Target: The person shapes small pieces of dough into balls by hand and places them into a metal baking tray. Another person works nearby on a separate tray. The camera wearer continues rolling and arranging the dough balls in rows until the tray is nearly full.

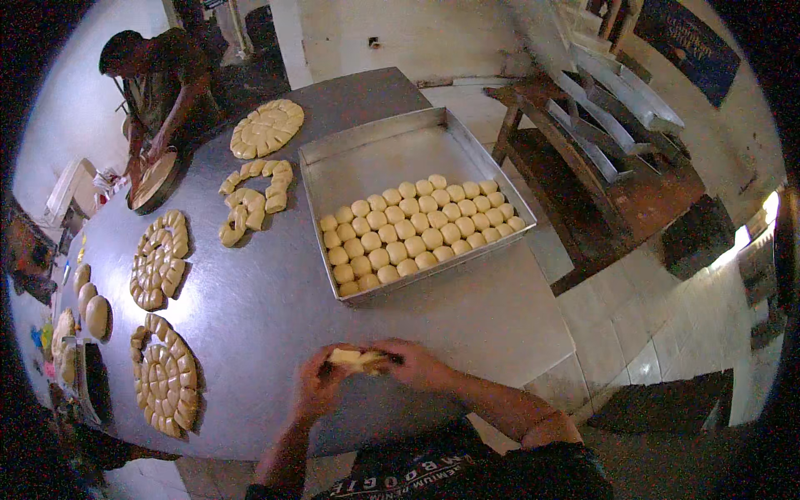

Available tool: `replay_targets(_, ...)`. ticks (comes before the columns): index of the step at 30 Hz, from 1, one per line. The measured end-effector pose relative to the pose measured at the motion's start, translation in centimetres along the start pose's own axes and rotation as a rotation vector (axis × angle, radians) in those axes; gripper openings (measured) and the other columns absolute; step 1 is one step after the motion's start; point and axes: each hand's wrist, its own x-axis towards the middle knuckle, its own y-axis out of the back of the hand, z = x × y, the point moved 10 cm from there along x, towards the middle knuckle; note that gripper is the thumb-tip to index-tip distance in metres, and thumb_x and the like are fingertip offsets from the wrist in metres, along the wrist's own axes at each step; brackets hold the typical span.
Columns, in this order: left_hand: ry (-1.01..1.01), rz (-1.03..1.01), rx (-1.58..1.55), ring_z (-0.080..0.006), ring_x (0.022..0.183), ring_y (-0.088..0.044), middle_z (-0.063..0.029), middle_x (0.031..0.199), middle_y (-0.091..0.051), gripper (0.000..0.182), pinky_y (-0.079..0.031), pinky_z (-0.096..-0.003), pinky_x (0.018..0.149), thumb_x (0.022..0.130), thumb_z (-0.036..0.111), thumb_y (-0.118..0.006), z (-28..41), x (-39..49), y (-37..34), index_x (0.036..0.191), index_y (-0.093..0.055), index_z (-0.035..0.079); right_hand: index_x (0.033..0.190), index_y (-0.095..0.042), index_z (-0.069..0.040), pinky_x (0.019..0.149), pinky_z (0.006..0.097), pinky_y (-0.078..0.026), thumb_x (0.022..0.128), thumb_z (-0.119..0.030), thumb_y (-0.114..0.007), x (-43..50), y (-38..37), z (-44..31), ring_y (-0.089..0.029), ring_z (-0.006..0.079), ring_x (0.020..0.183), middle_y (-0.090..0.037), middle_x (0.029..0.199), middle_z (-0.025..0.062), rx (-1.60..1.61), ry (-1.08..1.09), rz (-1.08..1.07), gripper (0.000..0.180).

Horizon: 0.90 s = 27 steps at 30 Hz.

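Both of my hands meet over the near side of a metal-topped table (269, 350). Between them is a piece of pale dough (356, 357), gripped from the left by my left hand (324, 375) and from the right by my right hand (409, 364). Motion blurs the fingers and the dough a little. Just beyond them stands a large rectangular metal baking pan (387, 134). Rows of small round dough balls (397, 253) fill its near part, packed side by side, while its far part shows bare metal.
Rounds of cut dough pieces (165, 381) lie along the table's left side, with a partly taken-apart ring (275, 187) behind. Smooth dough balls (97, 317) sit farther left. Across the table a person (169, 87) handles a round board (153, 181). Metal pans (600, 119) rest on a wooden bench (662, 206).
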Motion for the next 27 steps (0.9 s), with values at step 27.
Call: replay_targets(27, 0.073, 0.164, -0.294, -0.0109, 0.086, -0.051, -0.0015, 0.095, -0.053, 0.020, -0.042, -0.0244, 0.075, 0.088, 0.013, -0.058, -7.0, -4.3, 12.1, 0.105, -0.049, 0.008, 0.090, -0.054, -0.004, 0.089, 0.0484, -0.037, 0.073, -0.021, -0.066, -3.9, 16.1, 2.6, -0.048, 0.0362, 0.098, -0.053, 0.100, 0.0178, -0.932, -0.238, 0.813, 0.026)
